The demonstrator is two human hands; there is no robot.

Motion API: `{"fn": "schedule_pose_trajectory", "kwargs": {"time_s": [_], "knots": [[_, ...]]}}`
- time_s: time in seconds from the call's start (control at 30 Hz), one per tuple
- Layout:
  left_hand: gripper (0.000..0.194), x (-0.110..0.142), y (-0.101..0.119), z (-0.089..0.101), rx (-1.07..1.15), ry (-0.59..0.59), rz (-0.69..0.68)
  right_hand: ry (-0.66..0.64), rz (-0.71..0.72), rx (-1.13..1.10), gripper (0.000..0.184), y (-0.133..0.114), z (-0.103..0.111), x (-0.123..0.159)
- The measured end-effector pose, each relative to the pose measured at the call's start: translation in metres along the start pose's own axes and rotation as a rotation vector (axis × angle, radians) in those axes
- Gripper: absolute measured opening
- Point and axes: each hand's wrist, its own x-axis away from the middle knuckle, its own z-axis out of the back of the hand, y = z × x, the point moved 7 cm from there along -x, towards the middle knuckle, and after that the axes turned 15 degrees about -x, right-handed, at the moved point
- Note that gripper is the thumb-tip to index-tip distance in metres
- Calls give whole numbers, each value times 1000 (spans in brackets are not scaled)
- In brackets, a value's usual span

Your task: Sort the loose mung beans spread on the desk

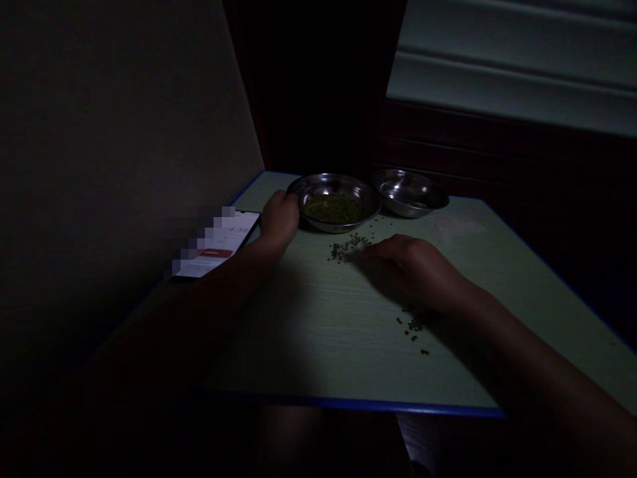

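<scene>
My left hand (279, 218) grips the left rim of a steel bowl (343, 188) that holds small green beans (332, 208). My right hand (409, 265) lies palm down on the pale green table (318, 332), fingers stretched toward a small pile of loose beans (346, 247) just in front of that bowl. A few more beans (414, 326) lie scattered by my right wrist. A second steel bowl (409, 191) stands to the right of the first; its contents are hard to make out.
A phone (219, 244) with a lit screen lies at the table's left edge, against the wall. The table has a blue rim and stands in a dark corner. The room is dim.
</scene>
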Motion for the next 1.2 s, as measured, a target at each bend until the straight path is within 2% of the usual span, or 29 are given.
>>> {"fn": "schedule_pose_trajectory", "kwargs": {"time_s": [0.13,0.23,0.4,0.63,0.8,1.2], "knots": [[21,1,2,1,-12,-23,-7,16,39,-91,63,-2,8,7],[21,3,3,4,-14,-14,-9,67,17,-88,57,0,12,9],[25,7,6,5,11,-7,2,96,-48,-29,55,1,11,6],[33,13,11,9,7,-16,21,78,-121,114,63,3,4,0],[29,9,8,7,30,-18,15,92,-189,156,63,11,5,-1],[32,12,12,8,1,-11,7,40,-86,121,61,1,-4,-4]]}}
